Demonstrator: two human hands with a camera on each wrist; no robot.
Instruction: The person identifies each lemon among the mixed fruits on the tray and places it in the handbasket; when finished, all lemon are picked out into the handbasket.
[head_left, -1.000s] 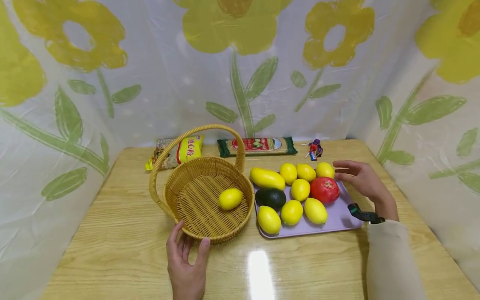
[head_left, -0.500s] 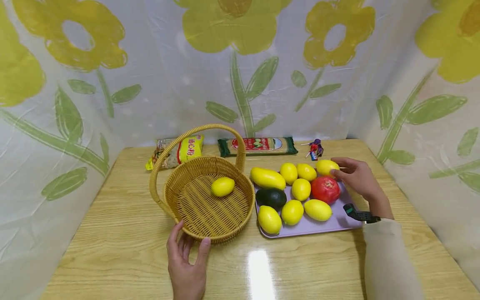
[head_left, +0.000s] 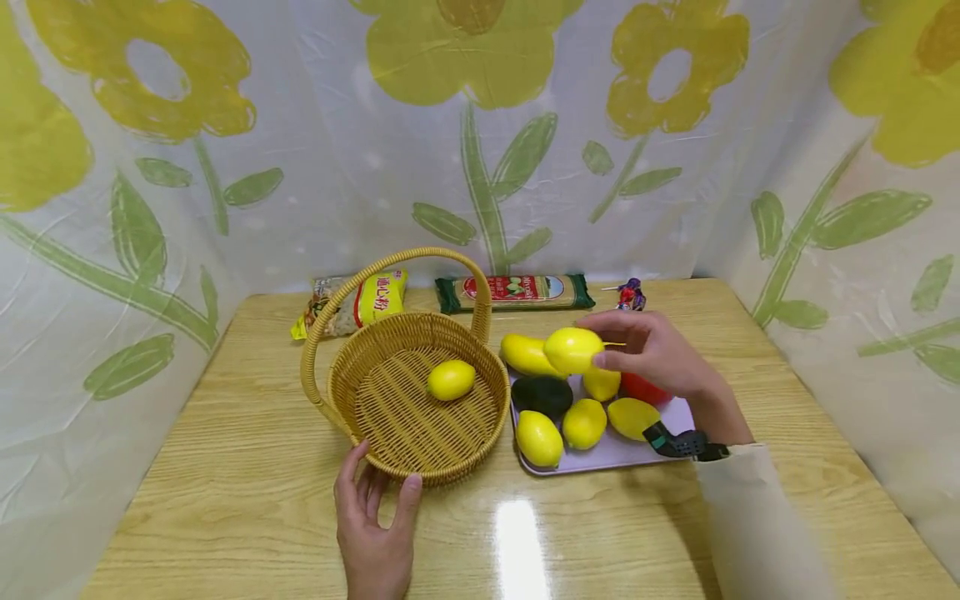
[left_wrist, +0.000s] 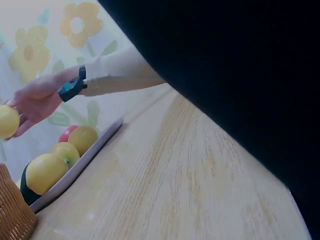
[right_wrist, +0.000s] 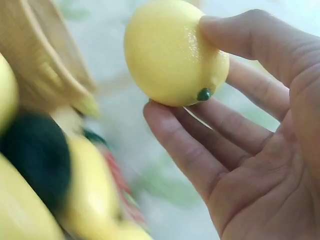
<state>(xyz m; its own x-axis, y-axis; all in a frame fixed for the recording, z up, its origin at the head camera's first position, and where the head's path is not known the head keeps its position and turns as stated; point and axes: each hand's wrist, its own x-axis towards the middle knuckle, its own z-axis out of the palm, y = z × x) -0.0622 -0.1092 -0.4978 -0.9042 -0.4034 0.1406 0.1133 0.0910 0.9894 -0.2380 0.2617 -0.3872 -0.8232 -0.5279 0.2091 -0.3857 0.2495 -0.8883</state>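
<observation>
In the head view, my right hand (head_left: 660, 354) pinches a lemon (head_left: 573, 349) between thumb and fingers, above the lilac tray (head_left: 600, 460). The right wrist view shows that lemon (right_wrist: 170, 52) close up, its green stem end facing the palm. My left hand (head_left: 373, 533) rests its fingertips and thumb against the front of a wicker basket (head_left: 405, 433), fingers relaxed and spread. One lemon (head_left: 452, 380) lies inside the basket. On the tray are several more lemons (head_left: 538, 439), a dark green avocado (head_left: 542, 396), a long yellow fruit (head_left: 521, 353) and a partly hidden red fruit (head_left: 643, 389).
At the table's back lie a yellow-labelled pasta bag (head_left: 371, 302), a green-ended noodle pack (head_left: 517, 293) and some lollipops (head_left: 632, 294). The basket's tall handle (head_left: 420, 253) arches over its opening. A flower-patterned curtain (head_left: 330, 183) surrounds the table.
My right hand has taken hold of the lemon at the tray's back right corner, lifted it and carried it left. The basket lemon has rolled slightly. My left hand stays put.
</observation>
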